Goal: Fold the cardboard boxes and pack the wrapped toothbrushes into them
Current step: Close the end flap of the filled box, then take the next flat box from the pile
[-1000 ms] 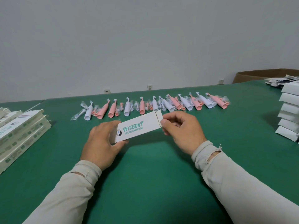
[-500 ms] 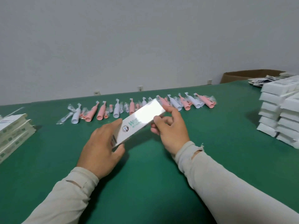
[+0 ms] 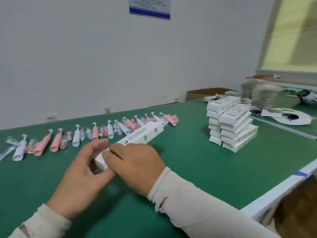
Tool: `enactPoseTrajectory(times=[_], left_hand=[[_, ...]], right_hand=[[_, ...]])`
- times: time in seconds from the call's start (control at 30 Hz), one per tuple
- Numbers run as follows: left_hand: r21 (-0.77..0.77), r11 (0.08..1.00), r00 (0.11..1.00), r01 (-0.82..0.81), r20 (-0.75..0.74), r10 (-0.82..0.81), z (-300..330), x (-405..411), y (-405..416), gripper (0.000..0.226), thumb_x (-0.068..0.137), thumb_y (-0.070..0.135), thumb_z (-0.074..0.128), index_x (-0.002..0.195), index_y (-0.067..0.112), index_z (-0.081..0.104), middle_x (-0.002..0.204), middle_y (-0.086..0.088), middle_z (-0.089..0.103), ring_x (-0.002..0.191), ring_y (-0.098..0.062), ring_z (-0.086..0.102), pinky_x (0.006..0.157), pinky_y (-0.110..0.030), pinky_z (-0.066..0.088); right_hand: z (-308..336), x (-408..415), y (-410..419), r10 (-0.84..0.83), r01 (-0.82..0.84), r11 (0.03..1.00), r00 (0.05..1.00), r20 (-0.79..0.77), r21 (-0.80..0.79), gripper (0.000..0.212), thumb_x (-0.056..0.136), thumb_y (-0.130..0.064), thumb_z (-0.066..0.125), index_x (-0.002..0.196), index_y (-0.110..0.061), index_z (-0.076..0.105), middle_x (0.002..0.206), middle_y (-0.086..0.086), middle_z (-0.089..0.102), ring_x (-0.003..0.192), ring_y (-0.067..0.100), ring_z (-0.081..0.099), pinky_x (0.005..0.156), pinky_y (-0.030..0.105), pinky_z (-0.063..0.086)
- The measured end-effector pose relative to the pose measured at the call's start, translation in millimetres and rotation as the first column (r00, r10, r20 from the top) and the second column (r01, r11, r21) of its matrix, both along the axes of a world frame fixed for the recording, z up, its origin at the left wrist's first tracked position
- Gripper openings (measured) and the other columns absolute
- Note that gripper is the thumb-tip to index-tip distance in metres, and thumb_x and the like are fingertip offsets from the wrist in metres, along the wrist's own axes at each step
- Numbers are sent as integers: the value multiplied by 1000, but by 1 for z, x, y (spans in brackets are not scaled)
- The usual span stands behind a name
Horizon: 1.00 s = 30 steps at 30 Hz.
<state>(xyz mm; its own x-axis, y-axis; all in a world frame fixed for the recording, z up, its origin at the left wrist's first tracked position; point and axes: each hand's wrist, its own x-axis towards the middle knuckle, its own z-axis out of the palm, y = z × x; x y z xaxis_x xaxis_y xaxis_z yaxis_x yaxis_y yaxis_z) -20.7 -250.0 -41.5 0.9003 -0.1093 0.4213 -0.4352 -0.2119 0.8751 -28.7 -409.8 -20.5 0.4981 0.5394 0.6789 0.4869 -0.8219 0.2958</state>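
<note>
both hands on white toothbrush box [image 3: 140, 134] above green table [image 3: 197, 162]: left hand [image 3: 82, 174] cradles near end, fingers loosely spread; right hand [image 3: 137, 164] fingers curled gripping it.

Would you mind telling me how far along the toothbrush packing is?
Done: a stack of white boxes stands at the right. In hand: both hands, left and right, hold one box at its near end. Left: the row of wrapped toothbrushes remains unpacked.

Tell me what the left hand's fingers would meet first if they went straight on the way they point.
Likely the white box just ahead of the left hand; beyond it lies the toothbrush row, though depth is unclear.
</note>
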Motion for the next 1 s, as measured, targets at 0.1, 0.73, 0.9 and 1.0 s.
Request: enactPoseTrajectory(times=[0.1,0.73,0.9,1.0], left_hand=[[-172,959,974,227,51,-222,19,-6,-17,59,81,21,81,133,28,54,128,14,65,111,1,63,89,-12,50],[79,985,988,-151,9,151,-51,17,-19,27,85,12,75,83,39,71,77,10,71,64,-5,61,64,-27,54],[63,987,989,-146,2,147,-50,19,-19,29,85,10,75,81,38,71,75,6,71,60,-4,59,63,-16,50],[61,989,991,-136,-2,137,-51,20,-19,28,85,9,75,81,37,71,75,5,71,61,-6,60,64,-18,50]], right_hand=[[22,-13,-51,29,-59,989,976,217,136,25,92,-11,61,114,-16,71,101,4,72,61,30,61,44,34,46],[33,16,-282,-644,604,618,756,-116,504,32,93,-15,61,125,-17,61,137,14,48,81,42,62,68,47,55],[29,31,-289,-689,687,578,700,-189,441,33,94,-23,60,127,-18,63,134,13,52,109,40,56,84,48,53],[26,36,-290,-755,793,551,606,-250,259,40,99,-34,47,137,-23,56,143,9,52,123,36,49,100,47,45]])
